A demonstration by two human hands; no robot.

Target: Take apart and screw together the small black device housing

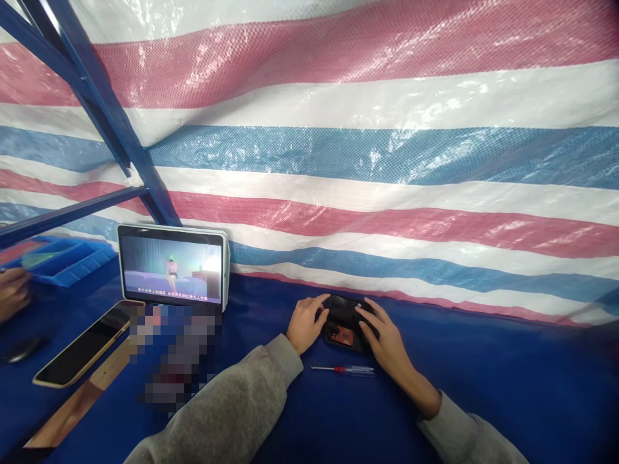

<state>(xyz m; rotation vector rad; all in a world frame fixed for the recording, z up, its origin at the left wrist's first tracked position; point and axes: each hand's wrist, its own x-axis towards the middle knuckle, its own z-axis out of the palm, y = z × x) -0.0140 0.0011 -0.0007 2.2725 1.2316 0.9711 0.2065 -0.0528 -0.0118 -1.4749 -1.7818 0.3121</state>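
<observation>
Between my hands lies a small black plastic casing (345,310), its near part opened on a reddish circuit board (341,335). My left hand (306,323) grips the casing's left edge, thumb and fingers bent against it. From the right, my right hand (387,335) holds the other side, with fingertips on its top and edge. The exact kind of device cannot be made out. Just in front of it, a screwdriver (355,370) with a clear bluish handle and red collar lies flat on the blue table surface (338,419), touched by neither hand.
A tablet (171,264) playing a video leans at the back left. Before it lie a phone (89,345) and a blurred-out patch. Farther left are a dark rounded object (23,350), blue trays (72,261) and another person's hand (13,293). Striped sheeting (387,154) hangs behind.
</observation>
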